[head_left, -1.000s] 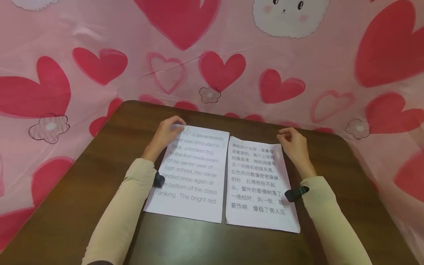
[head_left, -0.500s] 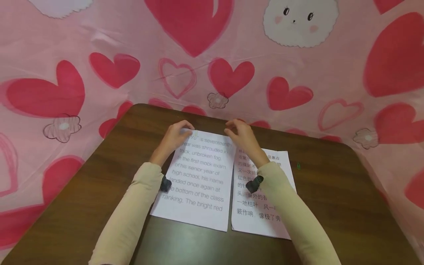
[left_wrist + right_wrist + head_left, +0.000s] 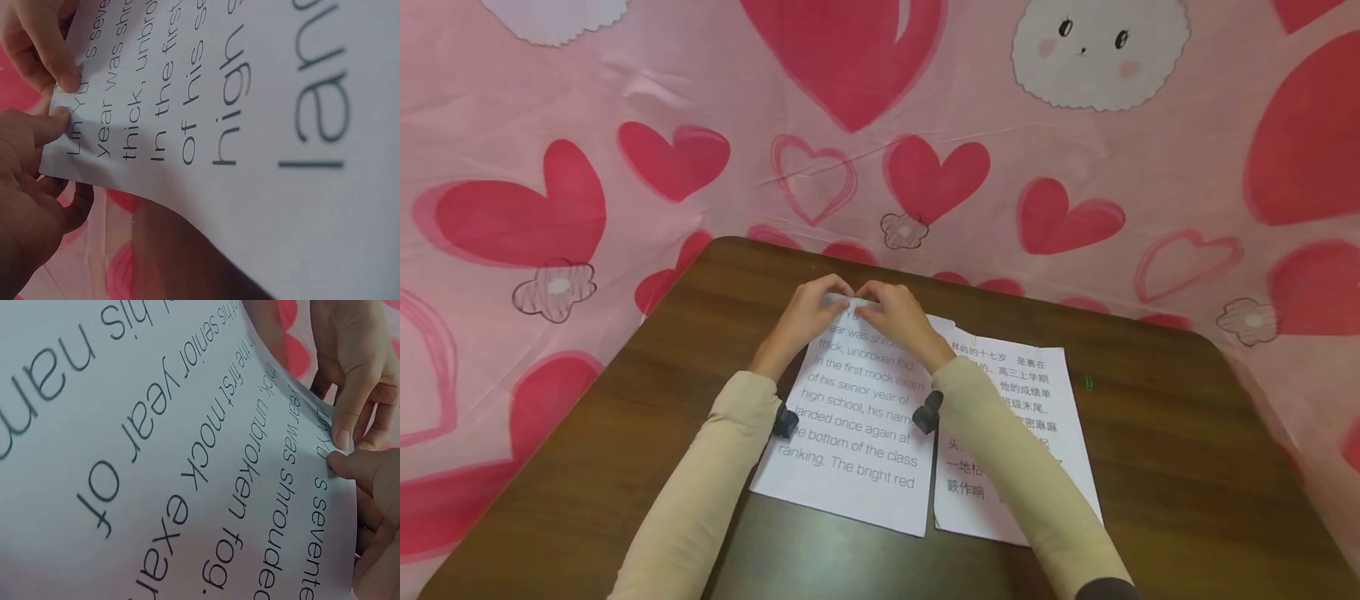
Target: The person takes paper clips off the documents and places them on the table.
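Note:
A white page with English print (image 3: 857, 417) lies left of a page with Chinese print (image 3: 1037, 392). My left hand (image 3: 805, 312) pinches the English page's top edge, its thumb (image 3: 57, 122) flat on the printed side. Close beside it, my right hand (image 3: 898, 317) pinches the same edge, with its thumb (image 3: 344, 464) next to the left one. The page bends upward toward both hands in the wrist views. A small pale piece (image 3: 59, 90) shows at the edge by the right thumb, mostly hidden. My right sleeve covers part of the Chinese page.
A green paper clip (image 3: 1089, 382) lies on the brown table (image 3: 1180, 467) to the right of the pages. A small yellowish clip (image 3: 973, 340) sits at the Chinese page's top edge. A pink cloth with hearts (image 3: 820, 75) hangs behind the table.
My right hand has moved left from the Chinese page's top right corner to the English page's top edge, where it now grips. The green paper clip has come into view. My left hand stays there.

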{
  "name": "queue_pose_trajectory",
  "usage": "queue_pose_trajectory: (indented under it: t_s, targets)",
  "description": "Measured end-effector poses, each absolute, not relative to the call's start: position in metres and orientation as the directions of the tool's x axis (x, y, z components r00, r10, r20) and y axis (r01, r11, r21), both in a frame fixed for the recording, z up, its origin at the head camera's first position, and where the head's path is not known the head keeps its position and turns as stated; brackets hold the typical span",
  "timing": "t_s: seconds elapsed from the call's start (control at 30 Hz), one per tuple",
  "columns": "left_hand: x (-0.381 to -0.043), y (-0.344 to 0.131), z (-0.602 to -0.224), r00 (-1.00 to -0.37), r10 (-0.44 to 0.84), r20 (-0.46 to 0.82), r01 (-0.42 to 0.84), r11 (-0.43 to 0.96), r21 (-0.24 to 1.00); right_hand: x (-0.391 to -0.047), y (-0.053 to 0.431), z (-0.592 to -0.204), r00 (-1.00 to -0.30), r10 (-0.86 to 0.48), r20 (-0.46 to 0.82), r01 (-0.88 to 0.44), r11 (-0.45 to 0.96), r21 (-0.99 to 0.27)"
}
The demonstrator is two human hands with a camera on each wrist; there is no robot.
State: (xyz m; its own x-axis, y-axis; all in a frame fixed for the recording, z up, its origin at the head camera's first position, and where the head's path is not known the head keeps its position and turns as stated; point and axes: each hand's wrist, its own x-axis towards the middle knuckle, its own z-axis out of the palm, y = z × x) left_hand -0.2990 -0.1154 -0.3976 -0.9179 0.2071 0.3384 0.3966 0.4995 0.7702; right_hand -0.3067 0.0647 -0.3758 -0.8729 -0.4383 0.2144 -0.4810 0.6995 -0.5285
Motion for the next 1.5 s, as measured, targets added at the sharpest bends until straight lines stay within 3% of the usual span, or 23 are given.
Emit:
queue_pose_trajectory:
  t_s: [0.33,0.8,1.2,1.5]
  targets:
    - [-0.296,-0.117,-0.399,-0.923,0.211,0.321,0.384,0.517,0.765,-0.307,0.063,-0.381,-0.907,-0.369,0.204,-0.410,0.658,-0.632]
    - [-0.299,-0.118,-0.404,-0.928,0.246,0.281,0.372,0.550,0.748,-0.304,0.088,-0.384,-0.952,-0.143,0.270,-0.305,0.483,-0.821]
    - [-0.306,-0.136,-0.410,-0.943,0.229,0.242,0.332,0.574,0.748,-0.292,0.173,-0.377,-0.941,-0.008,0.337,-0.282,0.566,-0.774]
    - [-0.311,-0.158,-0.412,-0.959,0.212,0.189,0.281,0.620,0.732,-0.265,0.270,-0.384,-0.963,0.091,0.253,-0.118,0.703,-0.702]
